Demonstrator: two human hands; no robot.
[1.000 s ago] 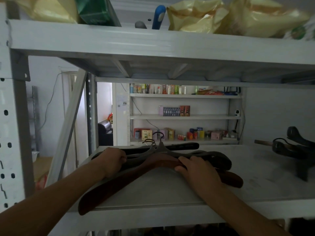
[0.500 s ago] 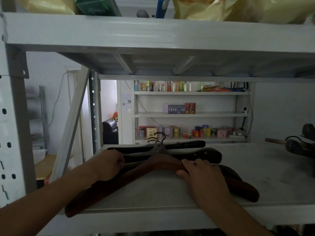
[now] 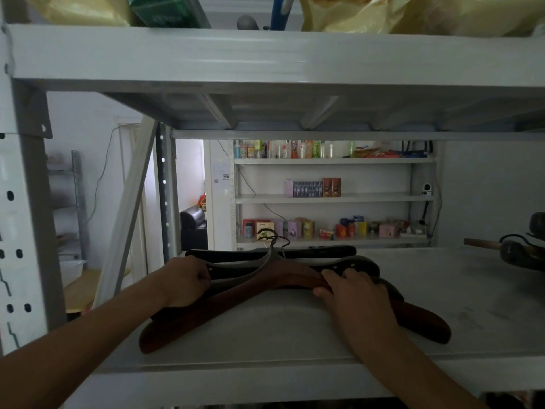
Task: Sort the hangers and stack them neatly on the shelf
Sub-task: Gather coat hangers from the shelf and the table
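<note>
Squaring up a small pile of hangers [image 3: 283, 265] on the shelf [image 3: 295, 329] looks like the step in hand, and by my reading the task is partway through. Several hangers already lie overlapped toward the shelf's left half, between its front and back edges, with their metal hooks [image 3: 272, 237] bunched together pointing to the back edge. More dark hangers [image 3: 513, 252] sit apart at the shelf's right edge, not yet joined to the pile, so some sorting seems left to do.

The left hand [image 3: 185, 281] is curled shut over the left arms of the dark hangers, knuckles up. The right hand [image 3: 354, 293] lies flat with fingers pressed together on top of the reddish-brown wooden hanger [image 3: 212, 314], near its middle hump, thumb tucked against its front side.

That brown hanger is the nearest and broadest: thick, curved, smooth, its left tip reaching close to the shelf's front edge and its right tip angled the same way. Behind it lie darker, nearly black hangers, flatter in shape; how many exactly I cannot tell. The pile is fanned, not flush.
</note>
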